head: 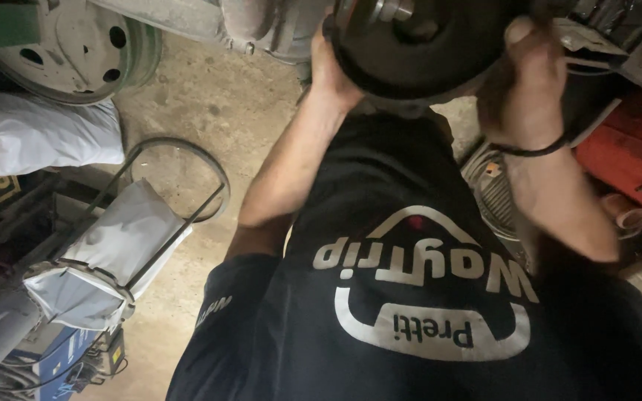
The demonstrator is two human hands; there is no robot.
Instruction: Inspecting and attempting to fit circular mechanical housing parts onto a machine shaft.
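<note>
A dark round metal drum with a shiny bolt at its centre hangs at the top of the head view, above my black printed shirt. My left hand grips its left edge, fingers wrapped behind the rim. My right hand, with a thin black band on the wrist, holds the right edge. Both forearms reach up from my chest. The upper part of the drum is cut off by the frame.
A white wheel rim leans at the top left above a white sack. A wire stand carries a white bag. A blue machine sits bottom left. A red metal body and coiled wire lie right.
</note>
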